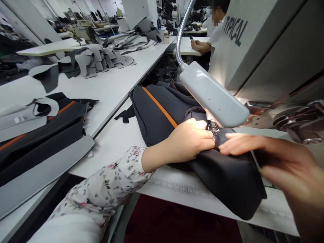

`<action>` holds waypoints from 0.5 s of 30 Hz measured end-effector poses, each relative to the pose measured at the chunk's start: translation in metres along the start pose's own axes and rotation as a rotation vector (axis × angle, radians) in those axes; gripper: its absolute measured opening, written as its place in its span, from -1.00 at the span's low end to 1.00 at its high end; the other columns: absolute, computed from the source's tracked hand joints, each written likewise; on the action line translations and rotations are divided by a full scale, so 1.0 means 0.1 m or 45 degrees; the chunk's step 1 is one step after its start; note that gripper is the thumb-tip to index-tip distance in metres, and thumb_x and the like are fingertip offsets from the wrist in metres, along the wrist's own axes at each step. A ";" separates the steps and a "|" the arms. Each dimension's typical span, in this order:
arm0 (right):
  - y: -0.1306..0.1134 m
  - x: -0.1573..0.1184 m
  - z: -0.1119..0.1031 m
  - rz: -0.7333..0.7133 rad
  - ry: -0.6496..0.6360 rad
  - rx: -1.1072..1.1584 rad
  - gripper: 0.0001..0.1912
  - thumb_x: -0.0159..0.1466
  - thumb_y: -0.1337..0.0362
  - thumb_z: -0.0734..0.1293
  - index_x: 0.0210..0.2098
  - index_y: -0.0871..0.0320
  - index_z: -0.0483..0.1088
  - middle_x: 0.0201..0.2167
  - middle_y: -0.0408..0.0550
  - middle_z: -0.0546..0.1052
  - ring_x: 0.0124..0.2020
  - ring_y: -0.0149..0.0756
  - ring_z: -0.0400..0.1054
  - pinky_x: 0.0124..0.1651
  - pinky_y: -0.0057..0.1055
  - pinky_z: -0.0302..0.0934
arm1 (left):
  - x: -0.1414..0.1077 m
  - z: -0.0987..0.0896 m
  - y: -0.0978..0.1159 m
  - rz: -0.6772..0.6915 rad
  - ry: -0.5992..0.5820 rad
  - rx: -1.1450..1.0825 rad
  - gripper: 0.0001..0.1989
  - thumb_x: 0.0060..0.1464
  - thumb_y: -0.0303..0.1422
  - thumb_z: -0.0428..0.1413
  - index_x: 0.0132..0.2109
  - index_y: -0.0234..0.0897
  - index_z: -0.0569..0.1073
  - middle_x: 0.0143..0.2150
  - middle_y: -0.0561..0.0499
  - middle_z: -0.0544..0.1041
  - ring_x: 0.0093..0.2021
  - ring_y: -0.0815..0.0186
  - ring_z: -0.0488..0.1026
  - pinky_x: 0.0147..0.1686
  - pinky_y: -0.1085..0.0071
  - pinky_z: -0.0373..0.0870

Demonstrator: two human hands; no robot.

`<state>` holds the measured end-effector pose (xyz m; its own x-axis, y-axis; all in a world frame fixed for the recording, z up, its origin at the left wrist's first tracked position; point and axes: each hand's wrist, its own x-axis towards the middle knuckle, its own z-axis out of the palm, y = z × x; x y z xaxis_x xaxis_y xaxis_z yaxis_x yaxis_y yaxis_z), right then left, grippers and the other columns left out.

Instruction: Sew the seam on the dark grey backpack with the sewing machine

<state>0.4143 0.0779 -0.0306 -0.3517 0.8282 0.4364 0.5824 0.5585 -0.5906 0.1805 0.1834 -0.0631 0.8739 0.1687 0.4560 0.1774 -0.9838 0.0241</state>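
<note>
A black seat cover (162, 98) with an orange stripe lies bunched on the sewing machine's white table. My left hand (193, 138) is closed on its fabric, knuckles up, just left of the lit presser foot (214, 128). To the right of the foot, my right hand (273, 155) lies with outstretched fingers, the fingertips resting on the dark fabric. A loose black flap of the cover (230, 182) hangs over the table's front edge between my hands. The needle itself is hidden behind the lamp and my fingers.
A grey lamp (215, 94) on a bendy metal neck hangs low over the cover, beside the machine head (253, 44). More striped cover pieces (63, 118) lie at left. Grey cut pieces (98, 59) are piled farther back. A person (215, 33) sits across, holding a phone.
</note>
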 end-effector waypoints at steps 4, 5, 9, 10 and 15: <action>-0.25 0.01 -0.09 -0.014 -0.331 -0.308 -0.73 0.42 0.00 0.37 0.06 -0.11 0.47 -0.05 -0.22 0.64 -0.10 -0.28 0.58 -0.19 -0.44 0.51 | -0.07 -0.11 0.02 0.083 0.009 -0.148 -0.72 0.23 -0.58 0.00 -0.18 -0.24 0.59 -0.18 0.01 0.66 -0.17 0.22 0.47 -0.20 0.27 0.36; -0.27 0.01 -0.08 -0.049 -0.387 -0.344 -0.77 0.45 0.05 0.34 0.05 -0.10 0.47 -0.05 -0.21 0.64 -0.12 -0.29 0.57 -0.22 -0.44 0.50 | -0.12 -0.15 0.05 0.109 0.022 -0.194 -0.72 0.25 -0.57 -0.01 -0.20 -0.24 0.58 -0.19 0.00 0.66 -0.17 0.22 0.48 -0.16 0.26 0.39; -0.27 -0.08 0.06 -0.259 -0.375 -0.352 -0.77 0.46 0.31 0.29 0.07 0.06 0.48 -0.04 -0.07 0.64 -0.02 -0.26 0.54 0.02 -0.34 0.47 | -0.30 -0.36 0.15 0.256 -0.052 -0.342 -0.72 0.37 -0.53 -0.04 -0.13 -0.29 0.57 -0.06 -0.07 0.67 0.09 0.27 0.51 0.38 0.22 0.23; -0.27 -0.11 0.10 -0.295 -0.327 -0.342 -0.76 0.45 0.36 0.30 0.08 0.10 0.48 -0.04 -0.04 0.64 0.02 -0.26 0.51 0.09 -0.33 0.43 | -0.32 -0.40 0.15 0.274 -0.096 -0.356 -0.74 0.38 -0.52 -0.04 -0.08 -0.30 0.56 -0.01 -0.08 0.66 0.15 0.28 0.49 0.46 0.22 0.11; -0.29 -0.16 0.29 -0.304 -0.125 -0.295 -0.79 0.41 0.44 0.33 0.03 0.21 0.48 -0.07 -0.06 0.63 0.08 -0.32 0.42 0.22 -0.35 0.29 | -0.21 -0.37 0.02 0.226 -0.183 -0.130 -0.70 0.41 -0.15 0.10 0.07 -0.24 0.55 -0.04 -0.05 0.61 0.01 0.18 0.49 0.23 0.12 0.23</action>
<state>0.3822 0.0496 -0.0399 -0.5600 0.6824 0.4698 0.6222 0.7209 -0.3053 0.1455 0.1758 -0.0400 0.9439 -0.0076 0.3302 -0.0250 -0.9985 0.0484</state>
